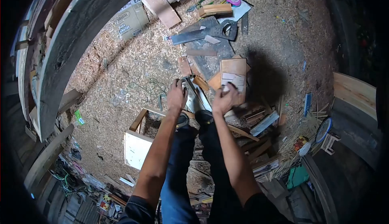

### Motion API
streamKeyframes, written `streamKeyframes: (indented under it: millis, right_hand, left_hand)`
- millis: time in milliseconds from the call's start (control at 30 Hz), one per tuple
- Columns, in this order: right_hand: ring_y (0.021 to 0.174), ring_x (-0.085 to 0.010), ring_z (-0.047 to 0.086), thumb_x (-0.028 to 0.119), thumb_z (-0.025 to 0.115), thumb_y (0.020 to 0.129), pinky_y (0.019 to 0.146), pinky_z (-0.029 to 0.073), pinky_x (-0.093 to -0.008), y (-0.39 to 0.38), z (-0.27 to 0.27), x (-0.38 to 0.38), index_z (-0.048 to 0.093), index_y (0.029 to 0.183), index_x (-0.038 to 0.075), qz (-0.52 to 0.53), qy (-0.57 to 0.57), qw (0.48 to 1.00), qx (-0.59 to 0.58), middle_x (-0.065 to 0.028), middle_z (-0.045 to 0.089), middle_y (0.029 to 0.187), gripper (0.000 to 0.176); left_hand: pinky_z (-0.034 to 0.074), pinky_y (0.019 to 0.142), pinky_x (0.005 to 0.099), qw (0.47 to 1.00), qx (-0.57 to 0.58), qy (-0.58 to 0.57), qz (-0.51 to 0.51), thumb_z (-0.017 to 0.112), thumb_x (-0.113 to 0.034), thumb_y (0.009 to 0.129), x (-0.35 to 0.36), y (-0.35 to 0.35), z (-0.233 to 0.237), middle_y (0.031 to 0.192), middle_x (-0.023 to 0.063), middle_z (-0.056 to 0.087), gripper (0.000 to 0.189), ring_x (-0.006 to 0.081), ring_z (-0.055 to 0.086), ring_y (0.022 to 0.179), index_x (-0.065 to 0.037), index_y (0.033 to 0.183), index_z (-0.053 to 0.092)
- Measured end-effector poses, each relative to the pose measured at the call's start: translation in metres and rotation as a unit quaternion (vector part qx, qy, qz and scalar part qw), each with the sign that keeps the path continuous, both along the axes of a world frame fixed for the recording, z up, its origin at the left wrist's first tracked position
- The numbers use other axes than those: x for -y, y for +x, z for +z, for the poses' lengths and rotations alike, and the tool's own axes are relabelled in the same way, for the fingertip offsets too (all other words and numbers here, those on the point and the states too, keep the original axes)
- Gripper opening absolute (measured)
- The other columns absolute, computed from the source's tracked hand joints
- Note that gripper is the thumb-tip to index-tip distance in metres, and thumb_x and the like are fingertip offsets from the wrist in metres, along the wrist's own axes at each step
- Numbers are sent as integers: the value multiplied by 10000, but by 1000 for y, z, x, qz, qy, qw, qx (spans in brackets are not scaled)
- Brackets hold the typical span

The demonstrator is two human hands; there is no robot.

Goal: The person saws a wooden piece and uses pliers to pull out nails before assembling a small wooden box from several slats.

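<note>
We close our left hand (176, 96) around a pale metal tool (197, 96) propped on the sawdust floor (133, 62) between our hands, apparently steadying it, while our right hand (226, 98), loosely curled and seemingly empty, hovers beside the wooden board (234, 75).

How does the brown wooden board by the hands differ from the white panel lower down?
The brown rectangular wooden board is darker, with a pale patch; the white square panel is plain. The board lies beside the right hand; the panel sits apart, by a wooden frame. Both are flat, on sawdust-strewn ground.
</note>
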State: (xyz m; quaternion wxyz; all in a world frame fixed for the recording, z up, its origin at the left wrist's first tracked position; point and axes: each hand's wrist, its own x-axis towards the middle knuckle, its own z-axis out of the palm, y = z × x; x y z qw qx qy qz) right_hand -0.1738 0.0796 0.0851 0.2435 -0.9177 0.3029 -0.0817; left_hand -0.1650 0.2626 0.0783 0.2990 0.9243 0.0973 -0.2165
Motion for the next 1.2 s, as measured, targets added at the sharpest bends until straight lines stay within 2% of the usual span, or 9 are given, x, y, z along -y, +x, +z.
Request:
streamKeyframes:
  millis: [133,367,467,567,767,867,900,1067,1200]
  right_hand:
    - [893,-316,670,113,639,832,826,518,-415,-10,-68,-58,643,1057,43,-56,310,949,-31,-147,688,950,236]
    - [1001,-422,643,225,633,842,885,502,-482,0,-205,-86,633,1203,74,-96,301,946,-71,-247,670,1088,391]
    - [1044,-445,617,306,646,827,913,486,-503,25,-198,-86,632,1209,65,-90,263,953,-117,-262,648,1143,451]
    - [1164,-415,573,238,694,807,1014,434,-453,40,-191,-82,538,1320,-15,-110,274,934,-202,-251,599,1267,593]
    - [1060,-366,627,305,691,823,911,492,-425,-3,-242,-92,601,1225,36,-122,358,924,-49,-225,624,1215,492]
    - [986,-267,630,176,698,839,864,505,-363,-17,-182,-96,589,1213,31,-175,477,857,-85,-159,634,1147,416]
    - [591,-90,559,158,666,898,434,432,-232,-36,-197,-98,507,1279,137,-140,465,871,-68,-37,601,937,414]
    - [659,-104,593,370,686,917,480,501,-234,-29,-33,-78,483,1203,106,-224,534,812,-75,-29,595,909,439]
    - [684,-106,611,319,693,920,511,507,-214,-39,21,-40,551,1130,55,-222,572,789,-33,-48,613,1018,367]
  left_hand:
    - [450,991,437,998,-10,37,-45,672,-191,844,-6,32,-49,1272,186,514,463,362,525,1146,-43,1256,520]
    - [418,1023,437,990,59,84,-92,629,-264,868,-8,77,-150,1325,175,475,552,347,479,1205,-115,1376,474]
    - [411,1025,436,986,62,107,-113,622,-270,870,-2,90,-179,1333,182,469,548,354,481,1191,-109,1374,475]
    - [420,1008,449,983,75,117,-121,619,-266,873,5,95,-181,1304,216,479,541,379,486,1160,-113,1375,486]
    - [465,947,449,995,85,41,-42,586,-229,903,-8,73,-167,1237,218,539,441,387,528,1117,-98,1322,544]
    - [485,918,439,994,109,4,8,546,-221,940,-25,55,-130,1137,199,622,364,374,592,1047,-68,1267,592]
    - [498,882,443,996,82,-9,38,554,-232,944,-30,48,-113,1081,199,646,334,377,615,992,-49,1214,621]
    - [531,737,330,966,15,-206,154,614,-164,928,-34,13,-23,964,162,712,232,226,697,818,-6,1087,673]
    - [522,726,297,943,67,-291,145,592,-89,933,-18,-8,42,864,120,711,191,131,648,790,4,1071,686]
